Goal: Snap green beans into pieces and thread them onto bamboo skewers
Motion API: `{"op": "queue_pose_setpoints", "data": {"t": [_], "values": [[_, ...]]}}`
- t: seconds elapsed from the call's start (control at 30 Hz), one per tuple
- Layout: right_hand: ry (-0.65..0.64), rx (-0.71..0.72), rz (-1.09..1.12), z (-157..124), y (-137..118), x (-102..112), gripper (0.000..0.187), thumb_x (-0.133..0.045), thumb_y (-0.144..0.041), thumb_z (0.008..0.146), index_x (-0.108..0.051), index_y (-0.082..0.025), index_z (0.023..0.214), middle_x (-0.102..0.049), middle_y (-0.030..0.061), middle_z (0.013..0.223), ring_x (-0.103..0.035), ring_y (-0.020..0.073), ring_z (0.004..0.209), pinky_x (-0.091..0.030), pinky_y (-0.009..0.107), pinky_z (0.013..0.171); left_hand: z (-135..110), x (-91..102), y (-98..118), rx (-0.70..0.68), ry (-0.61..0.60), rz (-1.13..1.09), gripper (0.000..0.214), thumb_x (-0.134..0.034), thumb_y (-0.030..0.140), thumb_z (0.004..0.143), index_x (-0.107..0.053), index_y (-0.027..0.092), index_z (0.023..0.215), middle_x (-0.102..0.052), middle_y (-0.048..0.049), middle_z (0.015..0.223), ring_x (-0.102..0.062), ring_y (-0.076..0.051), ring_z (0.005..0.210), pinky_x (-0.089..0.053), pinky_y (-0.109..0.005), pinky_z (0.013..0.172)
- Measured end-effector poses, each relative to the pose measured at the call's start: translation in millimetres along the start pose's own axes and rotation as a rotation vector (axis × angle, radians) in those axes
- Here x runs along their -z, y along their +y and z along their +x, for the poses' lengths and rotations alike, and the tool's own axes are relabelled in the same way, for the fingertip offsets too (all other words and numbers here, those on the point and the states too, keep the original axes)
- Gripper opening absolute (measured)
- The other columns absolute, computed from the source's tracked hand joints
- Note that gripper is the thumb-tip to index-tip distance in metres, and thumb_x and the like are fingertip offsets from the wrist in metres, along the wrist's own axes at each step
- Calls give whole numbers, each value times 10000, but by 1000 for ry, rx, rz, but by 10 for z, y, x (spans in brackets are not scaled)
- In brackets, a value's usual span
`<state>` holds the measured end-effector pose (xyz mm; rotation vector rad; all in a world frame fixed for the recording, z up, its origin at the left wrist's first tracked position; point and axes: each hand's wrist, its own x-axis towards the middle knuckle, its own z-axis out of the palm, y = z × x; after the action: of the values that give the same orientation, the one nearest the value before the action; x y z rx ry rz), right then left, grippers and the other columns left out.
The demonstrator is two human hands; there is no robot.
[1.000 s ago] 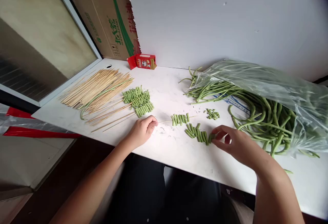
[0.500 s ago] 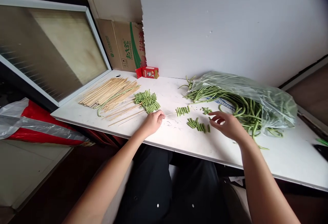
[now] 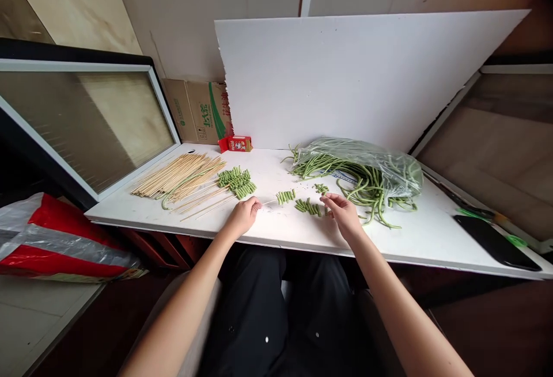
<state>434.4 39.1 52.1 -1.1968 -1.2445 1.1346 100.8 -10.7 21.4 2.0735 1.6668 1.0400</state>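
My left hand (image 3: 244, 214) rests on the white table (image 3: 415, 239) with its fingers closed on the end of a thin bamboo skewer (image 3: 270, 202) that carries several cut green bean pieces (image 3: 286, 195). My right hand (image 3: 343, 212) is at the right end of a loose row of cut bean pieces (image 3: 308, 206), fingers curled and pinching there; I cannot make out what they hold. A second small heap of pieces (image 3: 320, 188) lies just behind.
A pile of bare bamboo skewers (image 3: 179, 175) and finished bean skewers (image 3: 237, 181) lie to the left. A plastic bag of long green beans (image 3: 367, 171) sits to the right. A red carton (image 3: 235, 144), a cardboard box (image 3: 199, 111), a white board (image 3: 358, 77) and a black phone (image 3: 495, 242) are also there.
The view has pulled back and upward, showing more of the room. My right hand shifted a little left toward the row of cut pieces; my left hand stays on the skewer.
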Motion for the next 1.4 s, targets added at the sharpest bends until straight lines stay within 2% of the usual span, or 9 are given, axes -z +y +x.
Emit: {"op": "queue_pose_setpoints", "data": {"t": [0.13,0.3,0.47,0.6,0.73,1.4], "values": [[-14,44,18,-80,-8,-102,568,-856,-623,723,-789,-155,1039,-745,64,914,-456,99,589,-361,258,518,-105,25,31,-19,-5,-16,234,-474,270,1056,-690,197,999,-791,-90,971,-733,-235,897,-509,-301,775],[-46,68,-13,-156,95,-209,645,-845,-631,745,-812,-133,1155,-760,73,837,-472,122,576,-375,270,515,-131,9,48,-25,-16,-33,239,-482,297,1060,-685,206,972,-799,-84,955,-747,-239,893,-519,-302,775],[-70,88,-51,-156,160,-227,621,-837,-619,752,-829,-143,1151,-795,88,838,-578,176,631,-427,292,536,-136,-9,55,-12,-27,-29,238,-486,300,1061,-692,214,978,-803,-84,965,-749,-239,902,-522,-302,780],[-89,102,-76,-163,145,-256,562,-828,-600,750,-846,-162,1102,-817,108,875,-678,253,762,-502,323,586,-138,-12,63,-6,-32,-16,232,-491,298,1060,-694,220,978,-800,-80,950,-742,-236,874,-513,-299,758],[-96,116,-96,-171,144,-277,509,-804,-589,768,-853,-168,1049,-809,105,836,-711,292,833,-536,342,618,-135,-25,39,-9,-29,3,227,-492,301,1059,-691,225,980,-792,-78,933,-731,-237,856,-497,-299,745],[-100,138,-118,-161,165,-279,506,-756,-603,798,-844,-172,1049,-792,88,819,-704,269,821,-529,327,626,-130,-52,-19,-10,-23,54,275,-473,360,1064,-697,220,987,-752,-71,854,-671,-228,772,-442,-293,694]]}}
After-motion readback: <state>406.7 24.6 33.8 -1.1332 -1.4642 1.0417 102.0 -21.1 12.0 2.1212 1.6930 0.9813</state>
